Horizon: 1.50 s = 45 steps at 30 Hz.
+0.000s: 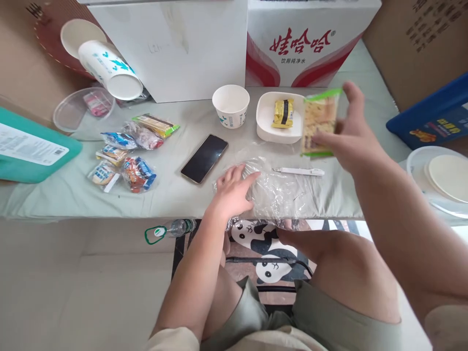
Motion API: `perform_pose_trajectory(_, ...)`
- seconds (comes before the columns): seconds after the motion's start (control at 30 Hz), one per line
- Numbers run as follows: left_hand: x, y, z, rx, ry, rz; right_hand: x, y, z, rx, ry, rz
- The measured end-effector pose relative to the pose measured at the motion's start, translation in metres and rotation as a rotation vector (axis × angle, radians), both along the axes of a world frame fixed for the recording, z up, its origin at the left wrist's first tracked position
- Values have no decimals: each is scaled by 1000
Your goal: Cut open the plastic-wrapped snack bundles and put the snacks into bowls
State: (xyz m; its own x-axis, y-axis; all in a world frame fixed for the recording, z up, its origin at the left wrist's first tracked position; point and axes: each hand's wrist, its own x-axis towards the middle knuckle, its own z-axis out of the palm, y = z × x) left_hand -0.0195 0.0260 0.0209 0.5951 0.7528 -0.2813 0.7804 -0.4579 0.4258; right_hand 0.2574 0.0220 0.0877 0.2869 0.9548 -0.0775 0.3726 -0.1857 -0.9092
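My right hand point(351, 126) grips a packet of crackers point(320, 123) with green ends, held up at the right side of a white bowl point(265, 135). Inside that bowl lies a small yellow snack packet point(283, 113) with a dark band. On a crumpled clear plastic bag point(278, 192) rests my left hand point(236, 190), fingers spread. A white utility knife point(300, 171) lies just right of the bag's upper part. Left of my left hand is a black phone point(204, 158). Behind the phone stands a paper cup point(231, 106).
Several wrapped snacks point(137, 173) lie at the left, near a clear plastic lid point(69, 114) and tipped paper cups point(109, 70). White boxes point(197, 48) line the back. A teal container point(36, 144) stands far left, a blue one point(431, 117) far right, above a clear tub point(417, 168).
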Motion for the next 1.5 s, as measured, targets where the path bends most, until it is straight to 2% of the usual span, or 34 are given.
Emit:
perform_pose_trajectory(0.07, 0, -2, 1, -11, 11, -20, -8, 40, 10, 15, -374, 14)
perform_pose_trajectory(0.13, 1, -5, 2, -27, 25, -30, -15, 77, 13, -67, -719, 83)
perform_pose_trajectory(0.2, 1, -6, 2, -48, 41, -27, -16, 103, 12, -179, -882, 224)
perform_pose_trajectory(0.27, 0, -7, 4, -62, 56, -22, -14, 116, 9, -248, -970, 315)
perform_pose_trajectory(0.33, 0, -8, 7, -62, 56, -24, -10, 113, 8, -227, -998, 304)
perform_pose_trajectory(0.43, 0, -9, 13, -76, 46, -41, -10, 75, 5, 10, -826, 154)
perform_pose_trajectory(0.47, 0, -9, 14, -81, 41, -47, -13, 55, 0, 126, -727, 88)
perform_pose_trajectory(0.53, 3, -9, 15, -78, 32, -54, -22, 12, -16, 272, -528, 48)
perform_pose_trajectory(0.63, 8, -10, 12, -70, 27, -71, -40, -41, -51, 194, -440, 50)
perform_pose_trajectory(0.7, 12, -11, 8, -59, 20, -84, -48, -57, -70, 84, -408, 23)
perform_pose_trajectory(0.8, 17, -15, 4, -31, -6, -87, -49, -57, -78, -54, -350, -78)
perform_pose_trajectory(0.97, 19, -17, -3, -56, 7, -91, -28, -43, -62, -98, -273, -272)
perform_pose_trajectory(1.07, 17, -15, -8, -53, 60, -88, -12, -40, -64, -125, -265, -277)
perform_pose_trajectory(1.2, 13, -11, -7, -59, 144, -61, 8, -38, -80, -108, -275, -241)
perform_pose_trajectory(1.27, 12, -9, -5, -66, 193, -57, 15, -36, -84, -119, -258, -271)
perform_pose_trajectory(1.37, 10, -7, -2, -83, 249, -50, 19, -32, -81, -198, -189, -365)
perform_pose_trajectory(1.5, 2, -3, -3, -99, 282, -34, 23, -29, -76, -198, -133, -430)
